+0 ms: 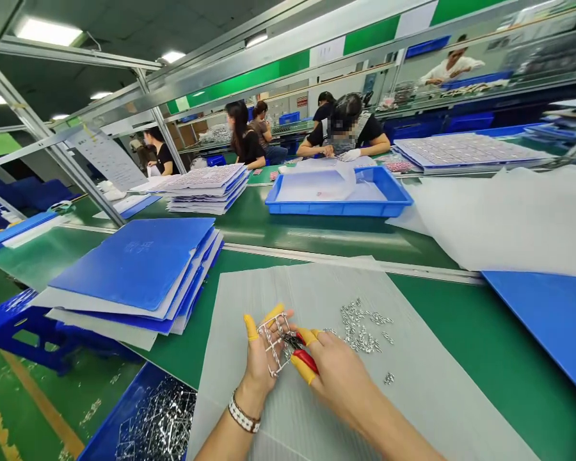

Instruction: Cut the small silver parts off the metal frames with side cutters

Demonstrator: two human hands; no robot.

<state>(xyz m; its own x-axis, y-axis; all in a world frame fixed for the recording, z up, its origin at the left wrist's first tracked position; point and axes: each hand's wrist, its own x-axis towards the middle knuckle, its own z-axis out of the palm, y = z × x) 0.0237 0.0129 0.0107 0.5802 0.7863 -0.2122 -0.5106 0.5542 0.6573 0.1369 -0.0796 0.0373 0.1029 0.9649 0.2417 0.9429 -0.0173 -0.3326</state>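
One left hand (260, 366), palm up and half curled, has hold of a small pale frame (272, 346) over the near part of a white sheet (249, 288). The right hand (338, 368) is closed around red-handled pliers (306, 360), their tips at the frame. Many small shiny pieces (358, 330) lie to the right, and stacked blue boards (139, 262) sit farther left.

From my left hand (260, 363) I can pass toward twelve o'clock over bare sheet (254, 288); the board stack (139, 262) blocks ten. From my right hand (335, 368), loose metal pieces (356, 330) lie in the way at one, a smaller cluster (388, 379) at three, and the blue tray (338, 208) farther off at twelve.
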